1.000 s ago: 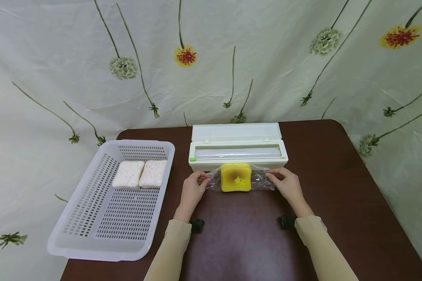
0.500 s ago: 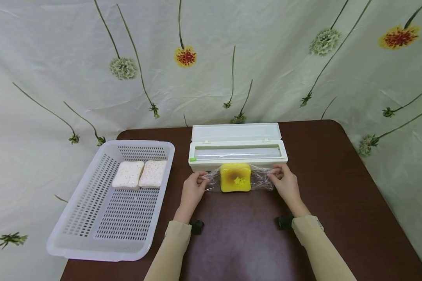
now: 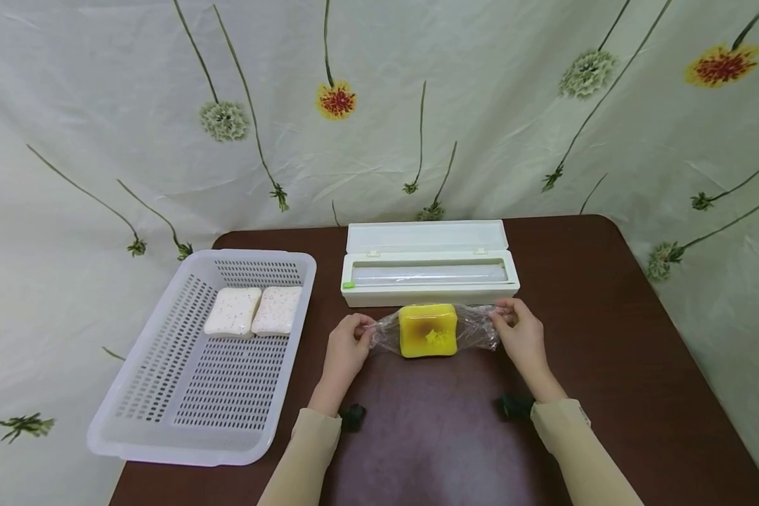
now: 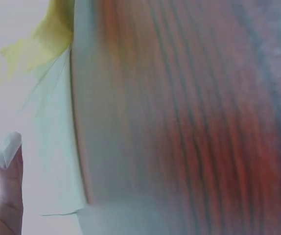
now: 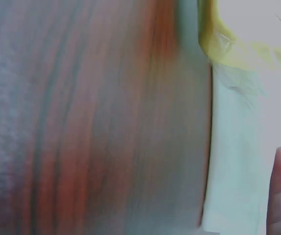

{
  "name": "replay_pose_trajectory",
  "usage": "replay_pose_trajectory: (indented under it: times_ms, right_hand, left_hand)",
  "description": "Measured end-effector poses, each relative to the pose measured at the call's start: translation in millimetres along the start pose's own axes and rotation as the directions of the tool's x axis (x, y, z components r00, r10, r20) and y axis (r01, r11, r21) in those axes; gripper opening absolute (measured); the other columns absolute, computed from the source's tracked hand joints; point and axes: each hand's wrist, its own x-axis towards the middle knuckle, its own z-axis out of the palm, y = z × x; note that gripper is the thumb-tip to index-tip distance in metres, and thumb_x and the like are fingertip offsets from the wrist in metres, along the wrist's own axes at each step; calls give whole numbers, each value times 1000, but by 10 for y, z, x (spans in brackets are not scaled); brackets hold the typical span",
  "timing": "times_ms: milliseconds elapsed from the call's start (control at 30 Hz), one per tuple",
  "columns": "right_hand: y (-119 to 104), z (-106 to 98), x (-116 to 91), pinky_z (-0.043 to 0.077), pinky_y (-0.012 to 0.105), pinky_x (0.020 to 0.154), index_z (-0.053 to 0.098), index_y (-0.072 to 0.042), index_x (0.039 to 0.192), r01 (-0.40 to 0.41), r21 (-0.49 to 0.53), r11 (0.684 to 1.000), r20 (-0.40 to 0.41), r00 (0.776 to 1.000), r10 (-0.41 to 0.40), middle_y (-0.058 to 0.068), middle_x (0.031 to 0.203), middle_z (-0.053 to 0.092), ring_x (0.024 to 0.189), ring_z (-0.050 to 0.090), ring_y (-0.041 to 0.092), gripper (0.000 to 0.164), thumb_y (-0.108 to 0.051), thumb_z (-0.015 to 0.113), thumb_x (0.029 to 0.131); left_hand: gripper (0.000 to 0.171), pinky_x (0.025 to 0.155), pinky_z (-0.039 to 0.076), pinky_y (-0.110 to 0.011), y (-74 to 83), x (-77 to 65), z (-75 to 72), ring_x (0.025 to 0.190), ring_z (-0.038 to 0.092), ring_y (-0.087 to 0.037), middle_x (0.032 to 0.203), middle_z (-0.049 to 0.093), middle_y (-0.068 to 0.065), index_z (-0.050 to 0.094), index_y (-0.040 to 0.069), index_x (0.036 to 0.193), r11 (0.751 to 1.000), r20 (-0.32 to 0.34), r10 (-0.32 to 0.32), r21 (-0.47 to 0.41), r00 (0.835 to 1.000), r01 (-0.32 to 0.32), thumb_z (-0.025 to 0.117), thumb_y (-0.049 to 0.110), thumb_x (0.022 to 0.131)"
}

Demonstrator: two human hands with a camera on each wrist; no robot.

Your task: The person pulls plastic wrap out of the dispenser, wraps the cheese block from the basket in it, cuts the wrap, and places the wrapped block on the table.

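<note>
A yellow, bread-slice-shaped block [image 3: 427, 337] with a browned middle and a small raised yellow patch is wrapped in clear plastic film [image 3: 477, 327]. My left hand [image 3: 344, 355] pinches the film's left end between thumb and fingers; in the left wrist view a bunched film tip [image 4: 6, 149] sticks out from the fingers. At the other end my right hand [image 3: 523, 341] pinches the gathered film, its fingers [image 5: 280, 196] at the edge of the right wrist view. The film stretches taut on both sides, with the block between the hands just in front of the white dispenser.
Behind the block stands a white film dispenser [image 3: 430, 295], lid raised, with a roll of film and a green slider. A white perforated basket [image 3: 215, 407] at the left holds two speckled white blocks [image 3: 232, 313]. A patterned curtain backs the brown table [image 3: 613, 365].
The right end of the film has gone from spread out to gathered in the right hand's fingers. The block has come slightly toward me, away from the dispenser.
</note>
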Motion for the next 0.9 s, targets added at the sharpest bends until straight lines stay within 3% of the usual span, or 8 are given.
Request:
replay_pose_trajectory:
  times_ms: [167,300,567,733,900]
  right_hand:
    - [7,-106,-140,40,13,58,73,-3,89,59,-17,998,-11,998,-59,12,84,70,66,51,1,3,-2,72,87]
    - [21,-200,-260,41,12,59,75,-5,83,75,-49,996,31,997,-73,10,86,70,67,50,-2,8,1,71,85]
    - [24,-335,-373,45,17,55,74,-3,87,-50,-118,992,139,988,67,12,84,72,63,60,1,6,-1,69,88]
    - [58,-342,-400,46,17,56,75,-2,90,-101,-135,986,180,976,125,14,88,73,65,64,3,6,-3,69,89]
    - [91,-314,-407,46,16,56,76,-3,90,-101,-137,985,182,975,126,14,91,72,64,61,-2,6,-3,70,88]
  left_hand:
    - [11,68,52,-30,61,-124,-101,77,59,-16,86,63,-4,69,12,90,999,68,9,47,998,-13,71,2,88]
    - [11,61,49,-25,110,-230,-186,71,55,-12,83,62,-2,70,14,88,999,147,-22,53,989,14,72,2,88]
    - [9,53,50,-20,165,-413,-219,62,58,-8,80,64,-2,71,12,89,993,253,-105,-29,962,116,72,4,87]
    - [6,54,51,-19,141,-464,-153,62,60,-7,80,66,-4,71,8,89,990,275,-118,-44,954,135,71,2,88]
    - [6,55,50,-20,107,-489,-115,64,60,-8,80,67,-5,72,7,87,995,243,-92,-14,966,98,72,1,86]
